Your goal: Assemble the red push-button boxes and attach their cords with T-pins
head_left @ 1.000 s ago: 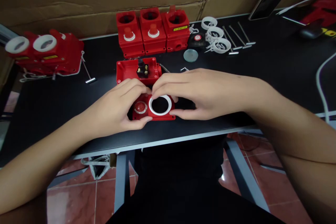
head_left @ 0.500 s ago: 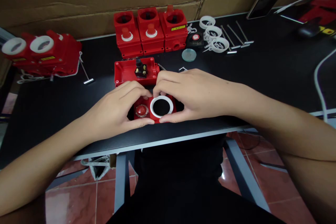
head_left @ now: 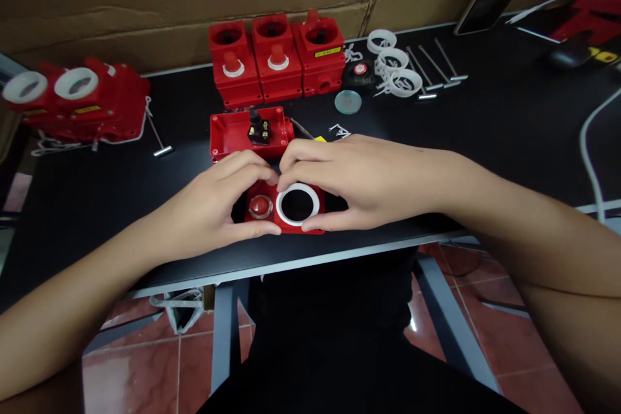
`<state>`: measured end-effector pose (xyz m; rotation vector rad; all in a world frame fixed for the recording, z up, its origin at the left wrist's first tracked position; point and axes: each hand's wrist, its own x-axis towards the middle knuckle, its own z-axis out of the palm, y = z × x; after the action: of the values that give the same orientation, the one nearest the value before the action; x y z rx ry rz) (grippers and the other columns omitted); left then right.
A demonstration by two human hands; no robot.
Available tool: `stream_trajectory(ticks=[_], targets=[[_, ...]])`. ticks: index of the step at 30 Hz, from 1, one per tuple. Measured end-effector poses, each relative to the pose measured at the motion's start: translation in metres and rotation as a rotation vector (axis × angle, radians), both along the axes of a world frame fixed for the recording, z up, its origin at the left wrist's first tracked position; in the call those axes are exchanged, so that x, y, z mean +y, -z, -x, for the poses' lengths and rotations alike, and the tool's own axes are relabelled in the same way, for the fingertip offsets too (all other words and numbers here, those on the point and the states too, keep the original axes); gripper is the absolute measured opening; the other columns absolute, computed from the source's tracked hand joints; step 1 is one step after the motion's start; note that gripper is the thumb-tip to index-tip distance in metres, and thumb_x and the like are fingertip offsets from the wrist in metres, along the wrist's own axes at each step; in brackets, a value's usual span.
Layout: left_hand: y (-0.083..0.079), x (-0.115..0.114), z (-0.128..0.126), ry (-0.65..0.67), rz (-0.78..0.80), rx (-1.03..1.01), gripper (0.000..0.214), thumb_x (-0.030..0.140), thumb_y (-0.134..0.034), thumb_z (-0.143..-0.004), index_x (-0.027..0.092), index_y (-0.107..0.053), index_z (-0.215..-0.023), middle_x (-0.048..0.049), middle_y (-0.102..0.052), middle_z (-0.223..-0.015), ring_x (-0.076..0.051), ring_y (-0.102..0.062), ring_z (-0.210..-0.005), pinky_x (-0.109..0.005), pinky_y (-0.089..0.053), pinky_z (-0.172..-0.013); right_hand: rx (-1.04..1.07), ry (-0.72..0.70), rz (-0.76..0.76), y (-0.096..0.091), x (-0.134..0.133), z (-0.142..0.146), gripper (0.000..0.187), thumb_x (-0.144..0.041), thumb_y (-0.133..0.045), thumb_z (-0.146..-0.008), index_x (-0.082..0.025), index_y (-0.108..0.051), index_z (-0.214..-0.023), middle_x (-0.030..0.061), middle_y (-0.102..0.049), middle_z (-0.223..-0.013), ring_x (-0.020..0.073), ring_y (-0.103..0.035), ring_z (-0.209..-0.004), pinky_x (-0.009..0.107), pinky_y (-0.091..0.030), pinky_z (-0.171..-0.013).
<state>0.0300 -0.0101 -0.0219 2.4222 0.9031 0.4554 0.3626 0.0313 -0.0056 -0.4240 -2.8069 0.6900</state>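
Note:
Near the front edge of the black table [head_left: 509, 116] a red box cover [head_left: 272, 197] lies between both hands. It carries a red push button [head_left: 260, 207] and a white ring [head_left: 297, 204] around a round hole. My left hand [head_left: 213, 207] grips the cover's left end, thumb below and fingers above. My right hand [head_left: 359, 178] pinches the white ring from the right, thumb at the near edge and fingers on the far edge. Just behind lies an open red box base [head_left: 237, 132] with a black switch block [head_left: 259, 130] inside.
Three assembled red boxes [head_left: 276, 61] stand at the back. More red units with white rings [head_left: 72, 100] lie at the left. Loose white rings [head_left: 392, 71], metal T-pins [head_left: 436, 71], a clear disc [head_left: 348, 101] and a black part sit back right. A white cable [head_left: 589, 136] runs along the right.
My right hand's fingers have shifted around the white ring, with the thumb drawn in to its near edge. The cover stays in much the same place and my left hand keeps its grip.

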Motion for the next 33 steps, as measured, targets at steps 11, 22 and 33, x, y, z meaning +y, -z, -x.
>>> stream_trajectory(ticks=[11,22,33], targets=[[0.004,-0.012,-0.004,-0.117,-0.057,0.045,0.067,0.09,-0.077,-0.123,0.024,-0.076,-0.137,-0.0078,-0.077,-0.121,-0.028,-0.074,-0.096,-0.043,-0.067,-0.095,0.004,0.297,0.05,0.002,-0.012,0.022,0.053,-0.061,-0.105,-0.104,-0.017,-0.085,-0.127,0.0081,-0.083,-0.119,0.0209,-0.069,-0.088,0.032,-0.038,-0.073],[0.005,-0.007,-0.001,-0.056,-0.116,0.042,0.05,0.067,-0.085,-0.121,0.026,-0.076,-0.15,-0.0143,-0.081,-0.14,-0.039,-0.083,-0.124,-0.054,-0.072,-0.113,0.064,0.341,-0.04,-0.012,0.006,0.01,0.029,-0.047,-0.086,-0.126,-0.02,-0.087,-0.134,0.0101,-0.086,-0.133,0.0207,-0.072,-0.091,0.038,-0.049,-0.082],[-0.005,0.004,0.007,-0.01,-0.296,0.036,0.046,0.061,-0.086,-0.123,0.032,-0.076,-0.157,-0.0126,-0.085,-0.15,-0.041,-0.083,-0.134,-0.061,-0.073,-0.12,-0.1,0.454,-0.245,-0.027,0.073,-0.064,0.032,-0.039,-0.069,-0.113,-0.024,-0.096,-0.117,0.007,-0.095,-0.114,0.0221,-0.078,-0.086,0.045,-0.059,-0.091]])
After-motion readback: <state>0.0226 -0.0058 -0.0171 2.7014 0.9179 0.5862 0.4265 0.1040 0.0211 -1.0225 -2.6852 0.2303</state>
